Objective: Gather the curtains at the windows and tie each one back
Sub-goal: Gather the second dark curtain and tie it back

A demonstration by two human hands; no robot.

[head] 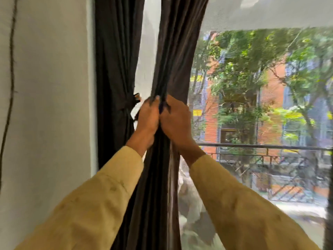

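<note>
- held curtain (pixel 173 51): dark brown heavy cloth, hangs along the left edge of the window (pixel 252 98). Wide at the top, pinched into a narrow bundle of deep lengthwise folds at mid-height, looser below.
- left hand (pixel 148 118): at the window's left edge, on the bundle's far side from the glass. Fingers curled round the cloth, tips dug into the folds.
- right hand (pixel 175 120): wraps the same bundle from the window side, fingers curled tight on the cloth. The two hands touch, knuckles together.
- tied curtain (pixel 115 60): same dark brown, further left of the window. Cinched at mid-height by a dark tie (pixel 127 108), about level with the hands. A loose end sticks out toward the window.
- white sheer cloth (pixel 151 42): shows in the gap between the two curtains, also low at the window's lower left, behind the held curtain.
- white screen (pixel 270 11): covers the top of the window.
- wall (pixel 50 114): pale, left of the window, beyond the tied curtain. A thin dark cord (pixel 11 69) hangs down it.
- sleeves (pixel 100 195): tan-yellow, long, both arms reach up toward the window's left edge.
- through the window: green trees (pixel 243 73), red brick building (pixel 270 98), metal railing (pixel 261 147), all blurred.
</note>
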